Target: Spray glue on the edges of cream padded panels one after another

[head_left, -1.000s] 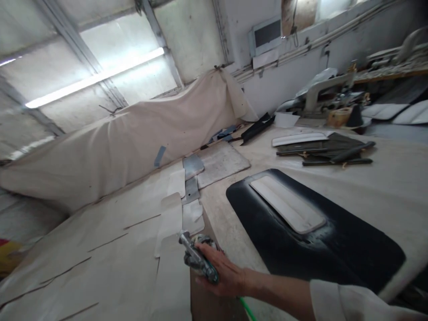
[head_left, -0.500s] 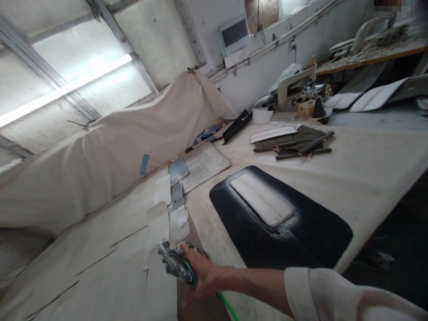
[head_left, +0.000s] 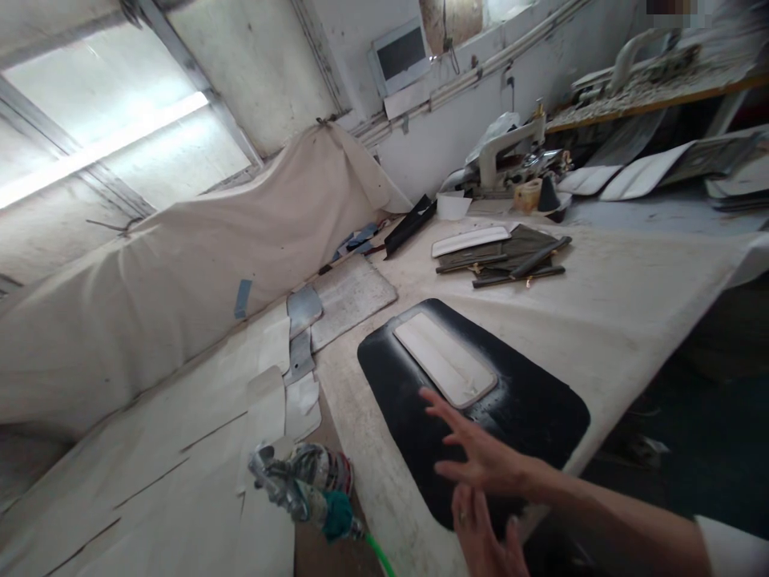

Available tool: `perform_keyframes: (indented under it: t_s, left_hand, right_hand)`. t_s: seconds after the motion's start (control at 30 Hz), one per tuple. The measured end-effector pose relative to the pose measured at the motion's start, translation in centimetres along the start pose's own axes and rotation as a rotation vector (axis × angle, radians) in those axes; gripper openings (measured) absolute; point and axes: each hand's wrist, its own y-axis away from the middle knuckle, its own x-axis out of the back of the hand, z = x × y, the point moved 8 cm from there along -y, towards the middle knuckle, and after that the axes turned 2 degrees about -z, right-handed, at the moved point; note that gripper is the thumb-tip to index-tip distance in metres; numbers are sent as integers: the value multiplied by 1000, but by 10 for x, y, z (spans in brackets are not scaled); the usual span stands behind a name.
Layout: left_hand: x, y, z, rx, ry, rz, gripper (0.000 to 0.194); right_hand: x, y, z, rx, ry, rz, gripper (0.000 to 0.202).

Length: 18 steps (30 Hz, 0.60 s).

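Observation:
My right hand [head_left: 481,453] reaches in from the right, fingers spread, over a black panel [head_left: 541,393] with rounded corners. Its fingertips point toward a pale padded piece [head_left: 444,358] that lies on the panel; whether they touch it I cannot tell. Just below, my left hand [head_left: 481,537] comes up from the bottom edge with fingers extended, close to the heel of my right hand. Both hands hold nothing. To the left a spray gun [head_left: 294,497] with a green hose [head_left: 378,554] rests at the table's middle, by a brown strip.
Pale flat sheets [head_left: 198,473] cover the left of the table. Farther back lie a stack of dark trimmed pieces [head_left: 517,252] and a grey board [head_left: 348,300]. A sewing machine [head_left: 510,148] stands behind. The table edge drops away at right.
My right hand has let go of the spray gun, which now lies on the table, and has moved right over the black panel. My left hand has come into view at the bottom.

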Motion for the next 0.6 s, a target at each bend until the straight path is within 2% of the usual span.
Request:
perform_keyframes:
  t_s: [0.03,0.1,0.13,0.23,0.33,0.43,0.5,0.6]
  left_hand:
    - [-15,-9,8,-27,-14,-28,56]
    - [-41,-24,20,-81,-100,-110,73]
    - [-49,-31,24,-98,-146,-148,80]
    - [-57,-44,28,-107,-228,-227,80]
    - [-51,-48,36,-124,-254,-305,63]
    - [-50,-47,49,-154,-266,-378,48]
    - [-52,-47,57,-148,-273,-372,50]
    - [-51,-53,64,-93,-241,-281,52]
  right_hand:
    - [36,14,23,-35,87,121,81]
    - [99,38,68,-114,385,276,62]
    - [125,48,87,-159,591,299,52]
    - [180,72,130,-207,759,307,42]
    - [204,88,144,-207,856,255,39]
    - [210,98,144,-197,955,168,34]
    - [210,100,141,-179,1014,114,31]
    - [208,98,136,-148,1088,55,28]
